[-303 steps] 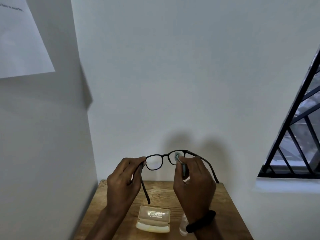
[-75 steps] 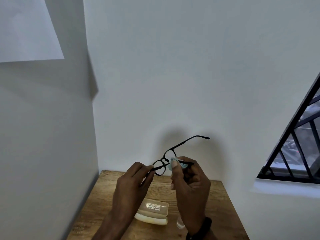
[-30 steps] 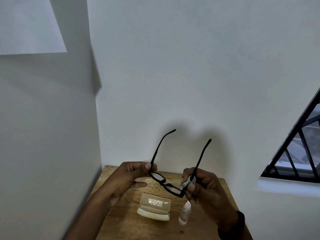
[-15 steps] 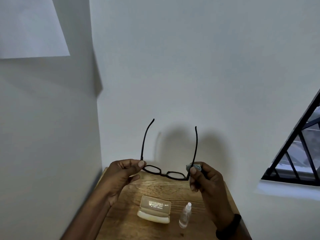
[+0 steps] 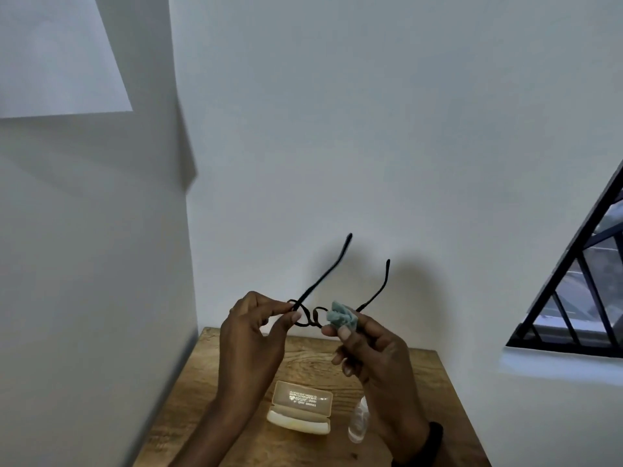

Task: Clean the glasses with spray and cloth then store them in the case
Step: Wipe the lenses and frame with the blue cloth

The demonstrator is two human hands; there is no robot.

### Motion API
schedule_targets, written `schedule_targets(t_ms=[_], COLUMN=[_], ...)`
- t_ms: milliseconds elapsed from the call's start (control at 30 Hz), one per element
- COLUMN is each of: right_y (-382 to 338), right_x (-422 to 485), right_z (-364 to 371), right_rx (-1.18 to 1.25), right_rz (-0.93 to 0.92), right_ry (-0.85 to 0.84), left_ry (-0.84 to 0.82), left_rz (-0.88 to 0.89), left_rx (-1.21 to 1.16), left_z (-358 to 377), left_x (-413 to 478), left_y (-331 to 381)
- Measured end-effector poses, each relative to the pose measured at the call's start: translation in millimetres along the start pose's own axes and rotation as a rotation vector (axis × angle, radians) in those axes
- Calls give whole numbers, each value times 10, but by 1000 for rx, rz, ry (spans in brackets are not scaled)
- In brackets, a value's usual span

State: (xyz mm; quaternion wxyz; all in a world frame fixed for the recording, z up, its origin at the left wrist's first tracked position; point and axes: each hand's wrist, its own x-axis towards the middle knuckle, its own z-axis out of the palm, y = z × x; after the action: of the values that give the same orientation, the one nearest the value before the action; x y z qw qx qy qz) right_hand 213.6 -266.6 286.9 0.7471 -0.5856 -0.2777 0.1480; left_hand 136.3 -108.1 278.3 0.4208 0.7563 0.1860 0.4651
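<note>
Glasses (image 5: pixel 308 315): aloft over bench (image 5: pixel 421 382), temples up, now turned aslant. Left hand (image 5: pixel 251 335): grip pinching rim corner. Right hand (image 5: pixel 374 352): grip bunching cloth (image 5: pixel 341 316), now pressed on lens. Case (image 5: pixel 300 411), spray bottle (image 5: pixel 359 421): unmoved.

- Wooden table (image 5: pixel 438 389): grain visible, set into a corner formed by the left wall (image 5: pixel 84 264) and back wall (image 5: pixel 371 129), both white.
- Sheet of white paper (image 5: pixel 57 59): fixed high on the left wall.
- Window (image 5: pixel 586 298): fitted with black bars, cut off by the right edge.
- Pale sill (image 5: pixel 559 365): seen below the window.
</note>
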Motion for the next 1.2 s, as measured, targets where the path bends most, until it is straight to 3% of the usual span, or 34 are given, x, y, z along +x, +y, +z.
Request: schedule_targets(t_ms=[267, 500, 800, 1000, 1200], right_y=[42, -1, -6, 164, 189], right_x=[86, 88, 97, -17, -72], right_z=[171, 28, -84, 91, 243], right_rx=[-268, -311, -170, -181, -199], right_rz=[-110, -105, -81, -220, -390], right_ry=[28, -99, -171, 63, 239], left_ry=[-63, -70, -94, -77, -45], left_rz=[321, 280, 353, 490, 561], left_rx=[310, 302, 335, 417, 354], left_z=[98, 53, 95, 142, 130], left_x=[-155, -137, -108, -217, -233], left_y=[38, 51, 23, 58, 133])
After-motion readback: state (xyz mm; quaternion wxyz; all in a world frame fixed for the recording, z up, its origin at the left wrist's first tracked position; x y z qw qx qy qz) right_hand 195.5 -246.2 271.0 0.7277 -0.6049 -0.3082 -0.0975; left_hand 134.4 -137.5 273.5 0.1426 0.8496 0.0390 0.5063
